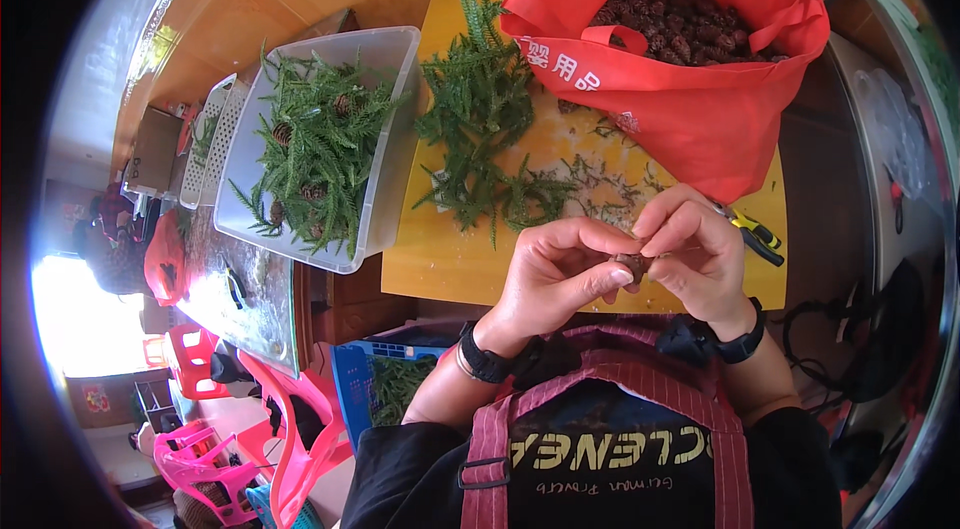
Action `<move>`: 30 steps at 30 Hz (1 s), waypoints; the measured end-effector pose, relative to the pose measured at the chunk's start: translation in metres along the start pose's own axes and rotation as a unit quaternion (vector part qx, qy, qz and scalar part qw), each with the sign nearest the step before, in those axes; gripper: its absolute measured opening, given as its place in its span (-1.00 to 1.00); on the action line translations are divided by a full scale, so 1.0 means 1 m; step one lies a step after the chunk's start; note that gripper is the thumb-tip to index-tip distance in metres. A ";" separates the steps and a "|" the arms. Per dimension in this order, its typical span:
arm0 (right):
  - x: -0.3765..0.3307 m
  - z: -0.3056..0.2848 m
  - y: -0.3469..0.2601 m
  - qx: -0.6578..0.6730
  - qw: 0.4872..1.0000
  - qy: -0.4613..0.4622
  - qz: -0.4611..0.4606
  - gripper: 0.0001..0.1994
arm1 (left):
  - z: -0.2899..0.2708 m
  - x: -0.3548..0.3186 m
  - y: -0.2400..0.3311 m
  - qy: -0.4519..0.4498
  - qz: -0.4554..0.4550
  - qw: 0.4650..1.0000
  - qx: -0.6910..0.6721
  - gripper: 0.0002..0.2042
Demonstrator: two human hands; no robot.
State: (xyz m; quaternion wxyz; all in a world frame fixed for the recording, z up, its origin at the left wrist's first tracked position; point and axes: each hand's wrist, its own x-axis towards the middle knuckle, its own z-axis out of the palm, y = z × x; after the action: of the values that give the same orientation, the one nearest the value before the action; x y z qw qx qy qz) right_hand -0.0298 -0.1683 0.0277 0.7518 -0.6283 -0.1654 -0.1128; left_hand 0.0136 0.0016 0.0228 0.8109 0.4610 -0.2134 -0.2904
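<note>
Above the near edge of the yellow table, both hands meet around a small brown pine cone [632, 267]. The fingertips of my left hand [560, 269] are closed on one side of it. My right hand [705, 254] pinches from the other side, its thumb and fingers partly covering the cone. To the right of it lie pliers or cutters [760, 237] with yellow and black handles. Left of the hands is a pile of green artificial pine sprigs [485, 109]. Beyond the hands stands a red fabric bag [690, 119] filled with pine cones [680, 19].
A clear plastic bin [400, 129] at the left holds green sprigs with pine cones among them. Loose bits litter the yellow table [450, 269]. A blue crate [350, 394] with greenery is below, near pink plastic chairs [290, 429]. A white perforated basket [208, 144] sits farther left.
</note>
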 end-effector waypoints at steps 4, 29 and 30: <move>0.000 0.000 0.001 0.013 1.000 0.008 0.016 -0.84 | -0.001 0.001 0.000 -0.001 -0.001 1.000 -0.005 -0.78; 0.000 -0.002 -0.010 -0.101 0.993 0.030 0.051 -0.90 | -0.003 0.011 0.001 -0.012 0.139 0.968 0.208 -0.82; 0.000 -0.001 -0.010 -0.126 0.990 0.037 0.046 -0.89 | -0.005 0.011 0.001 -0.028 0.190 0.935 0.299 -0.82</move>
State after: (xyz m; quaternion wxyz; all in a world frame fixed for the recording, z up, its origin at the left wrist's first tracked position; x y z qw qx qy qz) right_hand -0.0336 -0.1716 0.0367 0.6765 -0.7204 -0.0934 -0.1211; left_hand 0.0254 -0.0024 0.0222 0.6693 0.6247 -0.3966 -0.0665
